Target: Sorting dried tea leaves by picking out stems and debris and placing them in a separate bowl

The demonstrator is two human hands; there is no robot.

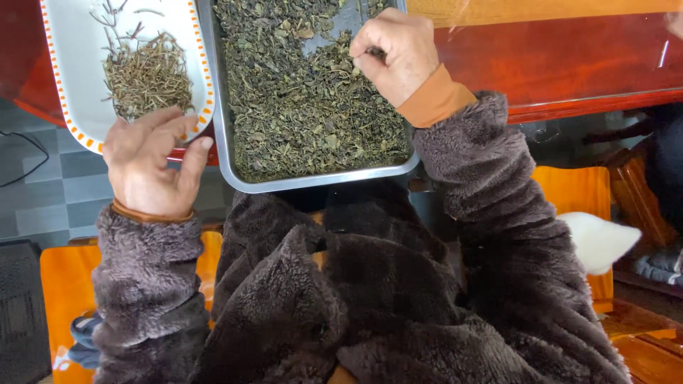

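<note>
While pinched: leaf bit between fingers.

Both of my hands are raised in front of me, arms bent and sleeved in dark brown fleece.

My left hand sits at the lower left, back of the hand toward the camera, fingers curled loosely forward and the thumb spread out to the right; I cannot tell from here whether it grips anything. An orange cuff shows at that wrist under the fleece sleeve. My right hand reaches further forward and higher, closed into a loose fist with thumb and forefinger pinched together at their tips. Its wrist bends down, a wider band of orange cuff is exposed, and the forearm slants back toward my right shoulder.
</note>
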